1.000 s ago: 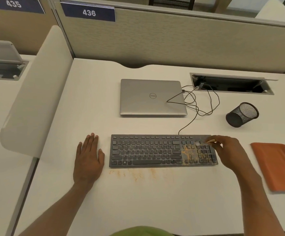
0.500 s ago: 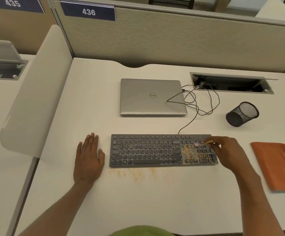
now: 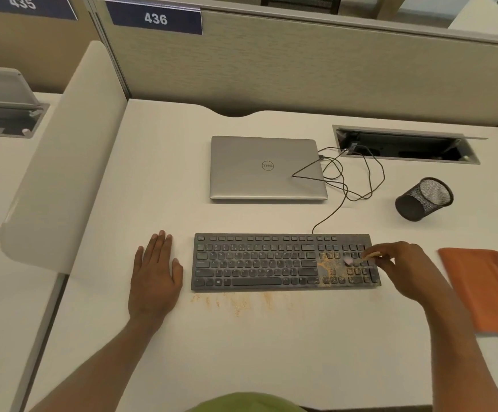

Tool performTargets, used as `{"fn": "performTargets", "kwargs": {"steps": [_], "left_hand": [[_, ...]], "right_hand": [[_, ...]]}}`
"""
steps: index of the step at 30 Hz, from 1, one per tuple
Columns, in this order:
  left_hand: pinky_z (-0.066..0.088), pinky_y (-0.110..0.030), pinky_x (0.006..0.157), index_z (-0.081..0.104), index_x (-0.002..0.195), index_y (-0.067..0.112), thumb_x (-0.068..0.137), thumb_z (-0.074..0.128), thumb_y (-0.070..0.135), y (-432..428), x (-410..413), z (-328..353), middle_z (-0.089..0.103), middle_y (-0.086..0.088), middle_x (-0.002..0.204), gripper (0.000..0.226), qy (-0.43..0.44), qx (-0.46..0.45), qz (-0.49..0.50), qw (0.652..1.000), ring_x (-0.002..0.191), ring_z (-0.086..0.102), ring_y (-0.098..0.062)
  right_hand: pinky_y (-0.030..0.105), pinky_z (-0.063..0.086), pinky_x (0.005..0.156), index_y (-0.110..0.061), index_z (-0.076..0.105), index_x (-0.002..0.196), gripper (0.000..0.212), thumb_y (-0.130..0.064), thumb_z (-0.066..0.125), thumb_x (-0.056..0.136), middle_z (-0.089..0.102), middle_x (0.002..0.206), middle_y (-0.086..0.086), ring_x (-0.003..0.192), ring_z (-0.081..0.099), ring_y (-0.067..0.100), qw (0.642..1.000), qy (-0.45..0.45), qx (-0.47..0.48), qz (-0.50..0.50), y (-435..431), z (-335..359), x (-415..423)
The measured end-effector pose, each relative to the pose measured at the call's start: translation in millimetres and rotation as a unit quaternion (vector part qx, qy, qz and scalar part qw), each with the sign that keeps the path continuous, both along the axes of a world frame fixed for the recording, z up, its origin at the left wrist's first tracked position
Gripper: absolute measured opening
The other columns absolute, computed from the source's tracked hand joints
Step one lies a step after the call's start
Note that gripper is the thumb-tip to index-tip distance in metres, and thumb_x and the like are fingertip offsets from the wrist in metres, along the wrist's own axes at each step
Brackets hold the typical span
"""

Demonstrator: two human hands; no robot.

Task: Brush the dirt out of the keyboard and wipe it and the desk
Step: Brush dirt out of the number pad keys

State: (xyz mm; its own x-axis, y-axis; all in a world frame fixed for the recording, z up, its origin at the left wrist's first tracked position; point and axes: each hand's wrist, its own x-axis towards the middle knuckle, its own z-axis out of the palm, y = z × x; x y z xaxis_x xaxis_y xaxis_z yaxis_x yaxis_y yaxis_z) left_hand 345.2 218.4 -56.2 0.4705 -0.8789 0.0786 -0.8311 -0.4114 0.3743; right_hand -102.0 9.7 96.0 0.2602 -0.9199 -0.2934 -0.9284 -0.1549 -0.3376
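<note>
the right grip (image 3: 405, 269), pinching a small brush (image 3: 360, 257), has dragged its tip a row nearer over the number pad of the keyboard (image 3: 256, 263) on the surface (image 3: 242, 352), yet orange dirt (image 3: 328, 263) still clings there, so brushing looks unfinished; the left grip (image 3: 152, 278) stays flat and released beside it.

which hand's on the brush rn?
The right hand: it pinches the small brush over the dirty right end of the keyboard. The left hand lies flat on the desk beside it, holding nothing.

Cubicle partition (image 3: 331, 63) (numbered 436) and laptop (image 3: 267, 168) say office
</note>
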Motion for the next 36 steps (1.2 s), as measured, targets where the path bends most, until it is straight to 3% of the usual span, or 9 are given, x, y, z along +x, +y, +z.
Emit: {"fn": "performTargets", "kwargs": {"steps": [8, 12, 15, 18, 21, 28, 33, 36], "left_hand": [[0.012, -0.044, 0.132, 0.037, 0.161, 0.008, 0.102, 0.030, 0.035, 0.0, -0.3, 0.4, 0.033, -0.007, 0.169, 0.066, -0.003, 0.002, -0.003, 1.000, 0.159, 0.023, -0.017], [0.012, -0.043, 0.132, 0.037, 0.161, 0.008, 0.102, 0.031, 0.034, 0.4, -0.4, 0.7, 0.032, -0.007, 0.169, 0.065, -0.003, 0.001, -0.003, 1.000, 0.159, 0.022, -0.017], [0.012, -0.043, 0.132, 0.036, 0.161, 0.008, 0.102, 0.031, 0.035, 0.4, 0.0, 0.5, 0.032, -0.006, 0.169, 0.065, -0.002, 0.001, -0.003, 1.000, 0.159, 0.022, -0.017], [0.013, -0.044, 0.132, 0.037, 0.161, 0.007, 0.102, 0.030, 0.035, 0.0, -0.4, 0.9, 0.033, -0.008, 0.169, 0.065, -0.007, 0.001, -0.003, 1.000, 0.159, 0.024, -0.018], [0.013, -0.043, 0.132, 0.037, 0.161, 0.007, 0.102, 0.031, 0.034, 0.0, -0.2, 0.2, 0.034, -0.008, 0.169, 0.065, -0.009, 0.002, -0.003, 1.000, 0.159, 0.024, -0.018], [0.010, -0.041, 0.132, 0.037, 0.161, 0.008, 0.102, 0.031, 0.035, -0.4, -0.2, 0.1, 0.033, -0.006, 0.169, 0.065, -0.004, 0.003, -0.003, 1.000, 0.159, 0.022, -0.016], [0.011, -0.043, 0.132, 0.036, 0.161, 0.007, 0.102, 0.030, 0.035, 0.1, 0.4, -0.3, 0.033, -0.007, 0.169, 0.065, -0.006, 0.004, -0.004, 1.000, 0.159, 0.022, -0.017], [0.011, -0.042, 0.132, 0.036, 0.161, 0.008, 0.102, 0.030, 0.035, 0.0, 0.2, -0.2, 0.033, -0.008, 0.169, 0.066, -0.007, 0.006, -0.004, 1.000, 0.159, 0.022, -0.017]], "right_hand": [[0.036, 0.052, 0.078, -0.024, 0.080, 0.104, 0.016, -0.015, 0.068, 0.097, 0.077, 0.106, 0.003, 0.089, 0.066, 0.023, 0.993, -0.031, -0.111, -0.034, -3.4, 3.6, 2.2], [0.044, 0.057, 0.076, -0.029, 0.078, 0.100, 0.018, -0.016, 0.067, 0.097, 0.077, 0.106, 0.003, 0.085, 0.067, 0.025, 0.998, 0.000, -0.054, -0.022, -0.9, -5.7, -6.1], [0.043, 0.056, 0.073, -0.032, 0.076, 0.095, 0.020, -0.014, 0.066, 0.098, 0.077, 0.101, 0.002, 0.083, 0.066, 0.024, 1.000, 0.007, -0.022, -0.008, 0.2, -2.0, -12.1], [0.033, 0.049, 0.073, -0.023, 0.079, 0.102, 0.016, -0.014, 0.066, 0.098, 0.077, 0.102, 0.001, 0.084, 0.065, 0.022, 0.996, -0.029, -0.081, -0.026, 1.2, 3.4, -9.6], [0.037, 0.053, 0.079, -0.022, 0.079, 0.106, 0.017, -0.014, 0.068, 0.096, 0.078, 0.106, 0.002, 0.088, 0.069, 0.026, 0.989, -0.046, -0.134, -0.030, 3.8, -2.1, -6.3], [0.040, 0.054, 0.075, -0.028, 0.080, 0.097, 0.019, -0.012, 0.069, 0.095, 0.078, 0.101, -0.001, 0.084, 0.068, 0.022, 1.000, -0.009, -0.020, -0.004, 13.6, 1.0, -16.2], [0.039, 0.054, 0.078, -0.023, 0.081, 0.103, 0.015, -0.016, 0.069, 0.096, 0.078, 0.103, 0.002, 0.087, 0.068, 0.025, 0.991, -0.036, -0.124, -0.036, 11.8, 8.6, -13.0], [0.040, 0.056, 0.081, -0.025, 0.080, 0.105, 0.016, -0.018, 0.069, 0.096, 0.078, 0.106, 0.002, 0.090, 0.070, 0.026, 0.990, -0.030, -0.129, -0.041, 12.8, 1.3, -14.6]]}}
